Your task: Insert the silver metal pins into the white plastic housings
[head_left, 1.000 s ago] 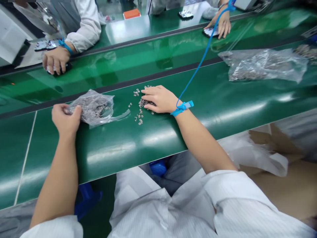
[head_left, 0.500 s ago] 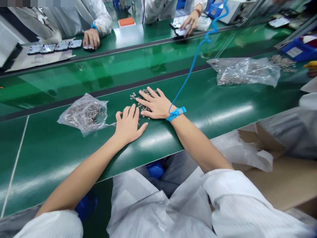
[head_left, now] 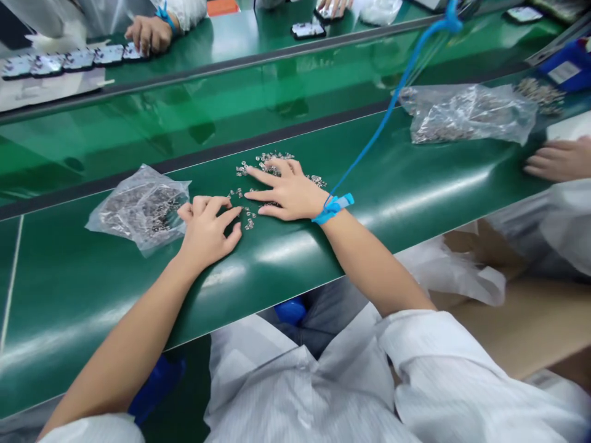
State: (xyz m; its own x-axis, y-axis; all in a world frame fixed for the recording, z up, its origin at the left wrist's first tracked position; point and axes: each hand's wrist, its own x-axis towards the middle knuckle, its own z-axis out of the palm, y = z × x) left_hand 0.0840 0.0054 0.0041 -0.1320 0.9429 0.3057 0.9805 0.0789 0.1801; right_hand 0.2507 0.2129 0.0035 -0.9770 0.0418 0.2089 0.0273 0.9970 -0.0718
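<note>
Small silver metal parts (head_left: 272,161) lie scattered on the green belt (head_left: 397,184). My right hand (head_left: 281,191) rests flat on them with fingers spread, a blue wrist strap (head_left: 333,207) and its blue cord (head_left: 383,111) on the wrist. Palm down just left of the pile, my left hand (head_left: 209,229) has its fingers apart and its fingertips near a few loose parts. A clear plastic bag of the same parts (head_left: 138,209) lies on the belt to the left of my left hand, apart from it.
A second, larger clear bag of parts (head_left: 471,114) lies at the right. Another person's hand (head_left: 558,159) rests on the belt's right edge. Across the far belt, other people's hands (head_left: 145,34) work at a row of small devices (head_left: 64,60). A blue bin (head_left: 566,64) stands far right.
My left hand let go of the small bag and came right to the belt beside the parts. My right hand spread its fingers over the pile. Another person's hand appeared at the right.
</note>
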